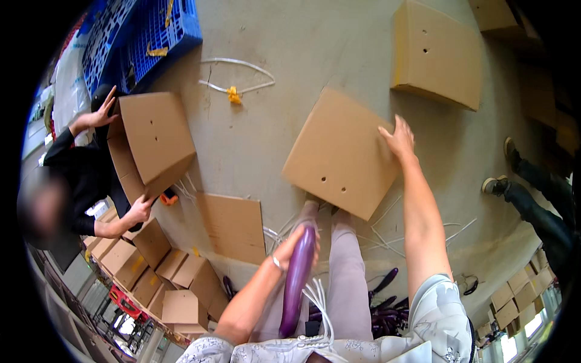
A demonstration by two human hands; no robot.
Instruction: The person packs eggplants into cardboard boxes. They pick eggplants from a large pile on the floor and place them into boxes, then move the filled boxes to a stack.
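Note:
My left hand (290, 249), with a bracelet at its wrist, is closed around a long purple eggplant (297, 286) held over my lap. A cardboard box (340, 149) with two small holes in the face I see stands tilted on the floor before my feet. At the far right corner of that box lies my right hand (400, 138), thumb apart from the fingers; the fingertips are blurred, and whether they press on the box is hard to tell. More eggplants (390, 315) lie in a pile on the floor beside and behind my legs.
A co-worker at the left handles an open cardboard box (159, 136). Blue plastic pallets (159, 41) stand at upper left, another box (438, 59) at upper right. A flat cardboard sheet (233, 227), white straps (386, 240) and stacked boxes (181, 281) lie nearby. Another person's legs are at right.

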